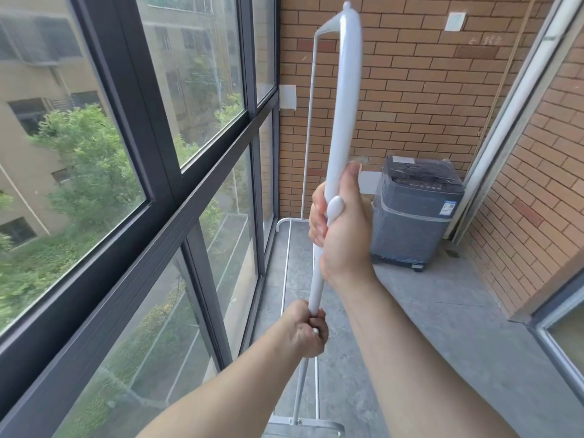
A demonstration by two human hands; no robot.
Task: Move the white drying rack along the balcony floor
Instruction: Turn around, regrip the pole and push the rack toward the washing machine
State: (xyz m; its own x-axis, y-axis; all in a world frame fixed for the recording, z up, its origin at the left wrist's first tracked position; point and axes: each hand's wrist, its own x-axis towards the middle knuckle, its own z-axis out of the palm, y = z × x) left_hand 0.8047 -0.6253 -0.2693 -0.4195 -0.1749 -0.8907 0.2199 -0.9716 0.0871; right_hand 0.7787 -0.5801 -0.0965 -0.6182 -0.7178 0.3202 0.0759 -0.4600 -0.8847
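The white drying rack [344,99] stands on the grey balcony floor [426,311], right beside the window wall. Its near upright pole rises in front of me, the top bar runs away to a far upright, and low rails lie along the floor. My right hand [339,229] is wrapped around the near pole at mid height, over a white knob. Lower on the same pole, my left hand [305,330] grips it tightly. The pole's foot and near base bar show at the bottom edge.
Dark-framed windows [202,197] line the left side. A brick wall [410,90] closes the far end, with a wrapped grey washing machine [414,213] standing before it. A brick wall and door frame [518,128] run along the right.
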